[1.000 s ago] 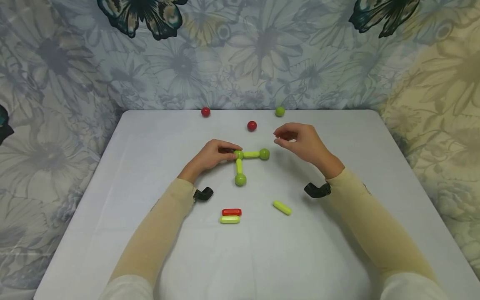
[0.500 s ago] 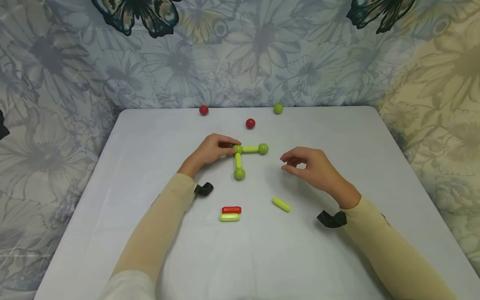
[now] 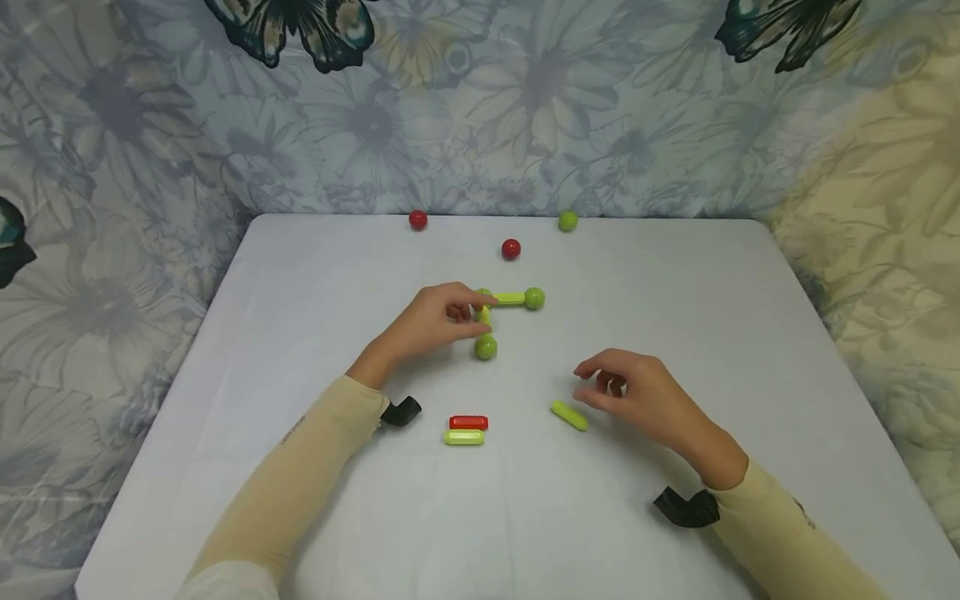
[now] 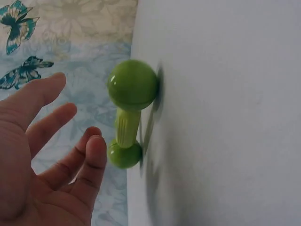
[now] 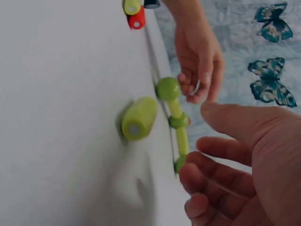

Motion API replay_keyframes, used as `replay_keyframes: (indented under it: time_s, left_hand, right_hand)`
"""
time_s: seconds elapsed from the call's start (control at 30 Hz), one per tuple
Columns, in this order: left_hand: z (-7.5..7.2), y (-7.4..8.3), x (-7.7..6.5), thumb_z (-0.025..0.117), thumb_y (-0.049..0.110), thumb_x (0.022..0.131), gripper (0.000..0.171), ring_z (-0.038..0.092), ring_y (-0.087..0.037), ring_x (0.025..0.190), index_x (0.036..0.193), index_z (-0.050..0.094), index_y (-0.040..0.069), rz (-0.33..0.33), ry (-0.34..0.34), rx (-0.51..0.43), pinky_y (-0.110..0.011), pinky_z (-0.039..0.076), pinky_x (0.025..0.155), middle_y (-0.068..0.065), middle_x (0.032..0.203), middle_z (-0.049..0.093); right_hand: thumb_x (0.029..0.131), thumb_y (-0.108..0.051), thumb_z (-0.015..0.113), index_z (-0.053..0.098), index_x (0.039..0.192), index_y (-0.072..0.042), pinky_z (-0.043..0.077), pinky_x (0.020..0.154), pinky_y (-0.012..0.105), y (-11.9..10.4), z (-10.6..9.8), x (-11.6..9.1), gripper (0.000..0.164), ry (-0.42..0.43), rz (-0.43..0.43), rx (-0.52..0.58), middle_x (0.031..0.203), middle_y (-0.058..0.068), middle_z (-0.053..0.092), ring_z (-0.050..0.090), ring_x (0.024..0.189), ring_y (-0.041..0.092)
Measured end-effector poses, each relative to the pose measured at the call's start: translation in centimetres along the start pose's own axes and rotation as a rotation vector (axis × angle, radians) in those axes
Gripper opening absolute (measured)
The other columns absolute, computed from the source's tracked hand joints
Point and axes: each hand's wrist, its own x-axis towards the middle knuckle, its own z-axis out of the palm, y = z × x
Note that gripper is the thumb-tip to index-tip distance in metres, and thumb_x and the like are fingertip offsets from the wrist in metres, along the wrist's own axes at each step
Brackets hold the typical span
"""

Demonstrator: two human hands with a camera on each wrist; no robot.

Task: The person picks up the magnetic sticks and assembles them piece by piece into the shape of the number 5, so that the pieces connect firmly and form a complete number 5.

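An L-shaped piece of green balls and yellow-green rods lies on the table, with a corner ball, a ball at the right end and a ball at the near end. My left hand hovers over its corner and partly hides it; thumb and fingers are spread, gripping nothing. In the left wrist view a gap separates those fingers from the near green ball. My right hand is held, loosely bent and without anything in it, just right of a loose yellow-green rod. That rod shows a grey end in the right wrist view.
Nearer the front, a red rod lies alongside another yellow-green rod. Toward the back edge are two red balls, one at the left and one nearer, plus a green ball. Flowered cloth rises behind the white table.
My left hand has let go of the corner ball and shifted slightly toward me, its fingers parting. My right hand has come down and toward me, to beside the loose yellow-green rod.
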Motion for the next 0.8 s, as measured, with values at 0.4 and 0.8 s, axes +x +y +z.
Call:
replay_keyframes:
  time_s: [0.4, 0.8]
  left_hand:
    - [2.1, 0.5, -1.0, 0.087, 0.026, 0.096, 0.041, 0.06, -0.016, 0.088, 0.135, 0.078, 0.017, -0.048, -0.098, 0.146, -0.032, 0.052, 0.08, 0.002, 0.102, 0.066]
    - [2.5, -0.4, -1.0, 0.087, 0.023, 0.096, 0.034, 0.062, -0.016, 0.088, 0.13, 0.081, 0.02, -0.096, -0.1, 0.074, -0.032, 0.053, 0.079, 0.007, 0.101, 0.071]
  right_hand:
    - [0.084, -0.01, 0.095, 0.079, 0.108, -0.015, 0.052, 0.064, 0.026, -0.4, 2.5, -2.3, 0.03, 0.005, -0.03, -0.09, 0.095, -0.011, 0.066, 0.059, 0.075, 0.005]
    - [0.084, -0.002, 0.093, 0.08, 0.102, -0.013, 0.053, 0.066, 0.027, -0.9, 3.1, -2.2, 0.025, -0.004, -0.025, -0.196, 0.096, -0.008, 0.067, 0.057, 0.077, 0.006]
